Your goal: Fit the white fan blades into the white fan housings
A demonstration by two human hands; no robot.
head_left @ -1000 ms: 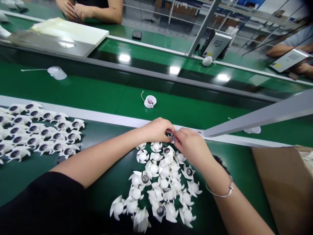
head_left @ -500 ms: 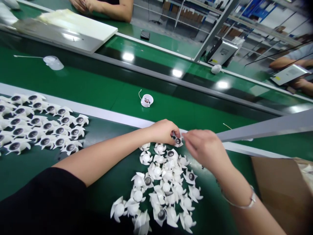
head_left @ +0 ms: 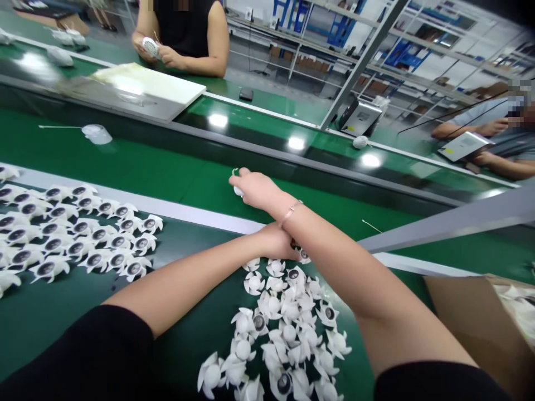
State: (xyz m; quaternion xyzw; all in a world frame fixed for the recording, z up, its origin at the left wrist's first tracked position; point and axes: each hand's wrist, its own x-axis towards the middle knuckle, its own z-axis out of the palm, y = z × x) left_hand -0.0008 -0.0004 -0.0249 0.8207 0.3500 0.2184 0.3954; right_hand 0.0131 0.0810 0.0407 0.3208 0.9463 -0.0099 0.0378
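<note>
My right hand [head_left: 259, 189] reaches across over the left one, its fingers closed around a small white round housing [head_left: 238, 191] on the green belt. Most of that housing is hidden under the fingers, and a thin wire end shows above it. My left hand [head_left: 276, 243] is closed on a white fan impeller [head_left: 305, 255] with a dark hub, partly covered by my right forearm. Just below lies a loose pile of white fan impellers [head_left: 288, 333], most with the round cap up and a few showing the dark hub.
Rows of impellers [head_left: 79, 228], dark hubs up, lie at left. Another wired white housing [head_left: 97, 133] rests on the belt. A cardboard box [head_left: 460, 312] stands at right beside a grey metal post [head_left: 443, 220]. Across the belt, a person [head_left: 179, 39] holds a white part.
My right hand has moved from beside the left hand, up and left onto the housing on the belt, closing on it. The left hand keeps its impeller. The view has tilted up somewhat.
</note>
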